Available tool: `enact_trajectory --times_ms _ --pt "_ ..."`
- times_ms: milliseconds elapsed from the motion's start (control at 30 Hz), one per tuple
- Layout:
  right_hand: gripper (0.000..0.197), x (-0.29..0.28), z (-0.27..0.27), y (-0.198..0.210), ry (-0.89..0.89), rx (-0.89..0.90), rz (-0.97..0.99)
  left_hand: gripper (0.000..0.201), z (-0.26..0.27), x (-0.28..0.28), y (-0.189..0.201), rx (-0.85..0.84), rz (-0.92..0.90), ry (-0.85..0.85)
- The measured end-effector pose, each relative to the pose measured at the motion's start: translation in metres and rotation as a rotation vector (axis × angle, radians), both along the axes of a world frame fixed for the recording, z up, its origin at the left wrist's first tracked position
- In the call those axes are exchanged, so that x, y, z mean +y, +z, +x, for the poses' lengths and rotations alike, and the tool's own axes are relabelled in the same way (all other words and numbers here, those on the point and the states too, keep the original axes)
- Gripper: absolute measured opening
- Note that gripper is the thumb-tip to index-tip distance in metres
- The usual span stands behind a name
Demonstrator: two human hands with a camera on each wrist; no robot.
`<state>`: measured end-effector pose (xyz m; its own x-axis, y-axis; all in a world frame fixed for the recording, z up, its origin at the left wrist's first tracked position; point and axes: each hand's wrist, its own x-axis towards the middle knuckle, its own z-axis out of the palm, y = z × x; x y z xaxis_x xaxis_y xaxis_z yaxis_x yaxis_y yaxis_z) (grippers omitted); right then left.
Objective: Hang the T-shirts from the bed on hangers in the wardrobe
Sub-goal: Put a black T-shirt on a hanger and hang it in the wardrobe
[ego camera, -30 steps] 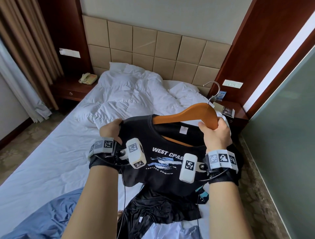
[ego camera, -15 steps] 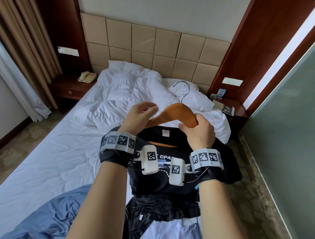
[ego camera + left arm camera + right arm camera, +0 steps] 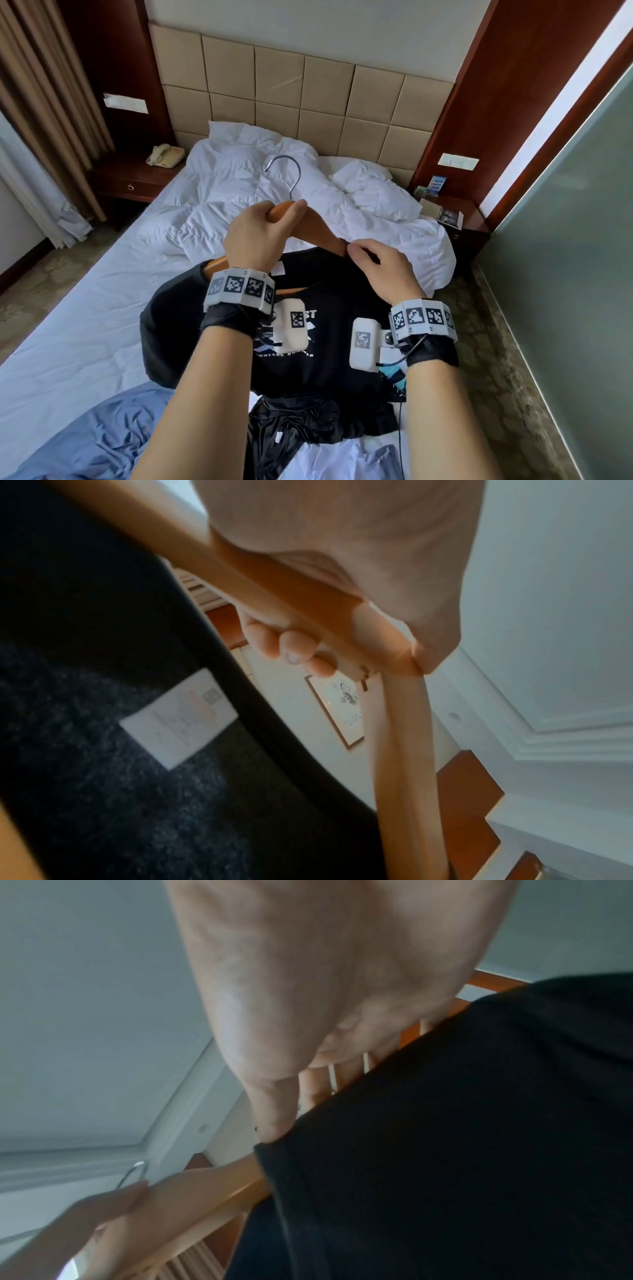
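Note:
A black T-shirt (image 3: 329, 349) with white chest print hangs on a wooden hanger (image 3: 322, 236) held over the bed. My left hand (image 3: 267, 226) grips the top of the hanger just under its metal hook (image 3: 287, 174); in the left wrist view the fingers (image 3: 291, 647) curl round the wooden hanger (image 3: 308, 596), beside the collar and its white label (image 3: 178, 718). My right hand (image 3: 373, 260) pinches the shirt's collar edge at the hanger's right arm. In the right wrist view the thumb (image 3: 274, 1112) sits on the black T-shirt (image 3: 445, 1137).
More clothes lie at the foot of the bed: a blue garment (image 3: 85, 442), a shiny black one (image 3: 294, 425) and a white one (image 3: 329, 462). A rumpled white duvet (image 3: 239, 192) covers the bed's head. Nightstands stand left (image 3: 133, 181) and right (image 3: 455, 219). A glass wall (image 3: 568, 240) is at right.
The hanger has swung upright and leftward, hook now pointing up. My left hand moved from the shirt's shoulder to the hanger's top; my right hand left the hanger for the collar.

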<state>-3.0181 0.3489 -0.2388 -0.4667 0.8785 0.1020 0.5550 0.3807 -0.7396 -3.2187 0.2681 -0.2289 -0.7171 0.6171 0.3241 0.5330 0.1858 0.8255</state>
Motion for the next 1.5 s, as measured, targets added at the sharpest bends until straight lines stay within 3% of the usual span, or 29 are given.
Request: enact_trajectory --times_ms 100,233,367,500,733,1067,1167,1300,1367,1433,1500 --pt "0.026 0.001 0.002 -0.008 -0.052 -0.045 0.012 0.065 -0.004 -0.002 0.001 -0.028 0.033 0.058" --pt "0.024 0.003 -0.006 -0.017 -0.185 0.088 0.029 0.064 -0.002 -0.005 0.002 -0.037 0.034 0.078" --pt "0.035 0.007 -0.008 -0.02 -0.343 0.131 0.096 0.064 -0.002 -0.006 0.002 -0.073 0.059 0.066" --pt "0.025 0.011 -0.006 -0.025 -0.505 0.241 0.101 0.061 -0.003 -0.007 0.004 -0.11 0.088 0.096" --pt "0.008 0.018 0.005 -0.041 -0.557 0.683 -0.399 0.063 -0.002 -0.01 0.01 -0.11 0.089 0.123" --pt "0.029 0.039 0.041 -0.055 -0.937 0.754 -0.48 0.062 -0.012 -0.02 0.013 -0.16 0.154 0.104" --pt "0.02 0.04 0.038 -0.056 -0.892 0.769 -0.454 0.062 -0.011 -0.019 0.016 -0.156 0.155 0.088" --pt "0.027 0.035 0.026 -0.047 -0.612 0.786 -0.589 0.06 0.001 -0.015 0.019 -0.148 0.13 0.06" --pt "0.019 0.032 0.025 -0.047 -0.517 0.847 -0.59 0.059 0.001 -0.014 0.019 -0.161 0.125 0.051" --pt "0.009 0.029 0.026 -0.05 -0.536 0.869 -0.513 0.058 -0.001 -0.014 0.019 -0.166 0.116 0.037" --pt "0.012 0.032 0.031 -0.054 -0.648 0.863 -0.46 0.056 -0.001 -0.016 0.019 -0.159 0.109 0.015"
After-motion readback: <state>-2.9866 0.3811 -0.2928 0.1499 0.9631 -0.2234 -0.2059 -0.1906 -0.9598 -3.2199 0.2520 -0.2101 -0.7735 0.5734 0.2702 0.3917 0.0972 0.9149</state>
